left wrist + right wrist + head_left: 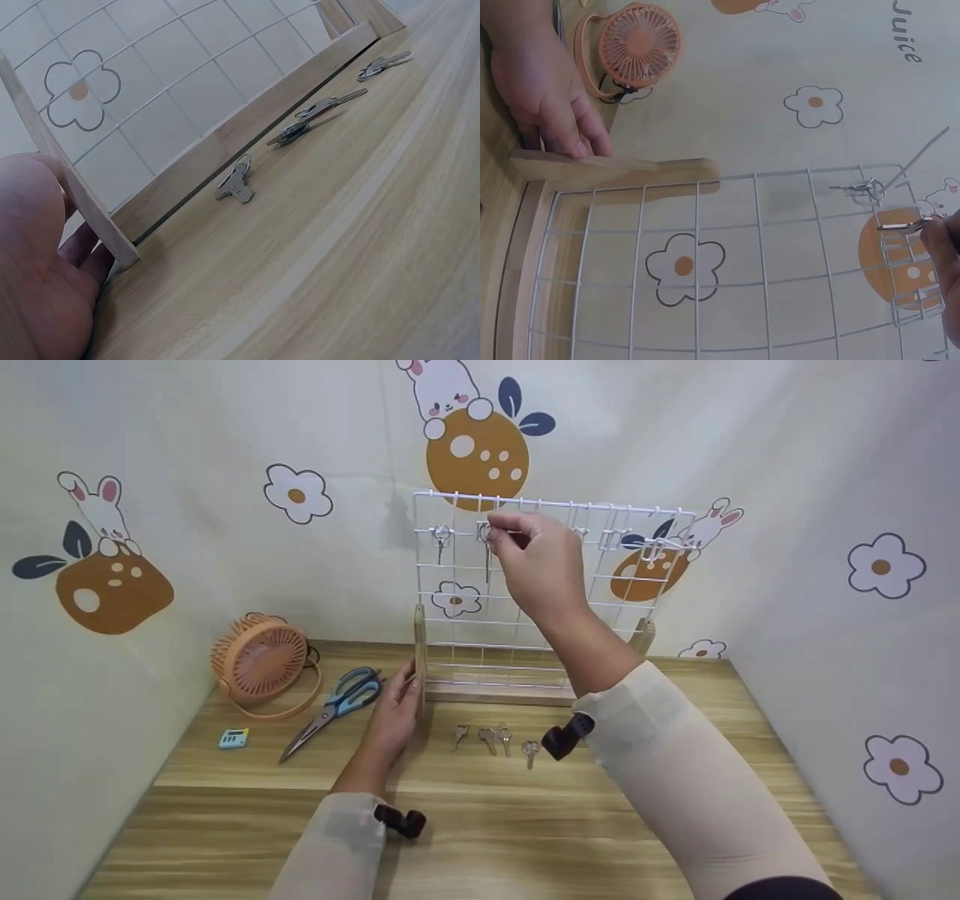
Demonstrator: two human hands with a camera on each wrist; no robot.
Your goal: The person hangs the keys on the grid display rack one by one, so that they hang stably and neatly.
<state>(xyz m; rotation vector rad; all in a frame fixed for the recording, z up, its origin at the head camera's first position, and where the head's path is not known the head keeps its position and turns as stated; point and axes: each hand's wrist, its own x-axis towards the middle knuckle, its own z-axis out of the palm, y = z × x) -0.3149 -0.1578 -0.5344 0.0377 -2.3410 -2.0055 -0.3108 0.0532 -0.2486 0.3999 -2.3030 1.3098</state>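
Observation:
My right hand [544, 559] is raised in front of the white wire grid [499, 622] and pinches a key [487, 562] by its head end, close to a wire hook near the top. In the right wrist view its fingertips hold the key [901, 226] at the right edge, beside a hook [922, 139] that carries another key [846, 187]. That hung key [440, 549] is at the grid's upper left. My left hand [396, 709] rests against the outer side of the grid's left wooden support [419, 652], its fingers touching the wood [615, 172].
Several keys [504, 739] lie on the wooden table [480, 840] before the grid. Scissors [334, 712] with blue handles, an orange fan [262, 660] and a small light-blue timer [234, 737] stand or lie at the left. More white hooks [615, 538] hang at the grid's upper right.

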